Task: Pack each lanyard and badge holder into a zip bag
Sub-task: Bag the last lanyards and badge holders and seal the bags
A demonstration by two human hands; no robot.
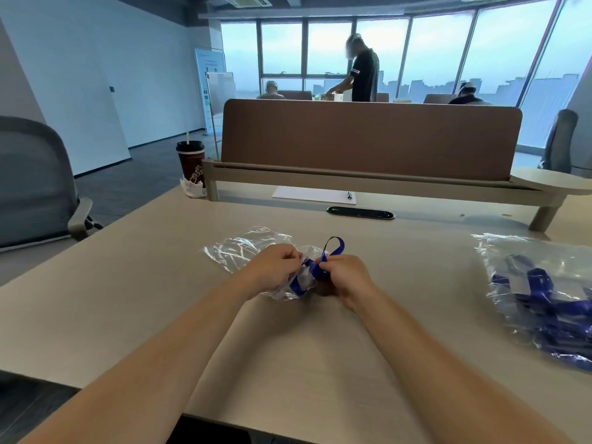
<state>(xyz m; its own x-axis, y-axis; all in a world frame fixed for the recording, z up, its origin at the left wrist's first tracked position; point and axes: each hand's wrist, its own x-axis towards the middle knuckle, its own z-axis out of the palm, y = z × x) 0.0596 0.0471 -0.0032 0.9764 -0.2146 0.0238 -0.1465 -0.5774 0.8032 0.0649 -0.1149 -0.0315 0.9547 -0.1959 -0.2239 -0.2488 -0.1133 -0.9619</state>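
Note:
A clear zip bag [243, 249] lies crumpled on the beige desk in front of me. My left hand [275, 267] grips the bag's near end with curled fingers. My right hand [344, 277] pinches a blue lanyard [334, 248] right beside it; one loop of the strap stands up above my fingers, and part of the strap shows through the plastic between my hands. The badge holder is hidden by my hands.
A pile of clear bags holding blue lanyards [544, 296] lies at the right. A dark cup with a straw [190, 163], white paper with a pen [314, 195] and a brown divider [368, 139] stand at the back. A grey chair [35, 184] is left.

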